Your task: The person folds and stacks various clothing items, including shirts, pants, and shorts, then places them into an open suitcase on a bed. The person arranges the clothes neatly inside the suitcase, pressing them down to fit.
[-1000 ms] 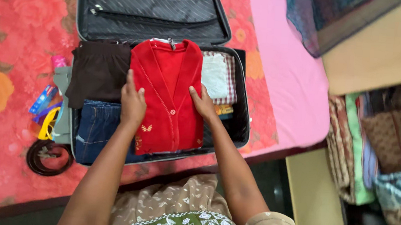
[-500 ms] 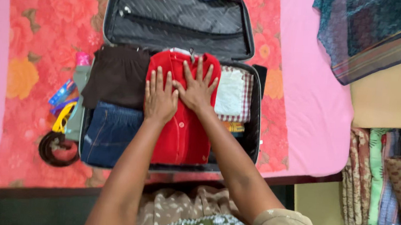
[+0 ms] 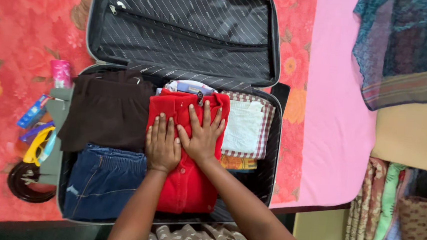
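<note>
An open black suitcase [image 3: 270, 154] lies on a bed with a red floral cover. A folded red cardigan [image 3: 184, 193] rests in its middle. My left hand [image 3: 161, 145] lies flat on the cardigan's left half, fingers spread. My right hand [image 3: 201, 134] presses flat beside it, on the upper middle of the cardigan, thumb touching the left hand. Neither hand grips anything. A brown garment [image 3: 106, 110] and folded blue jeans [image 3: 101, 182] fill the left of the case. A white cloth [image 3: 242, 127] on checked fabric sits to the right.
The suitcase lid [image 3: 185, 28] stands open at the far side. Left of the case lie a pink bottle [image 3: 61, 73], blue and yellow small items [image 3: 35, 132] and a coiled dark belt [image 3: 26, 184]. A pink sheet [image 3: 336, 118] and shelves of folded fabrics [image 3: 397, 213] are at right.
Both hands went from the cardigan's sides to lying flat on top of it. In the last half second they stayed pressed there while the view moved closer to the case.
</note>
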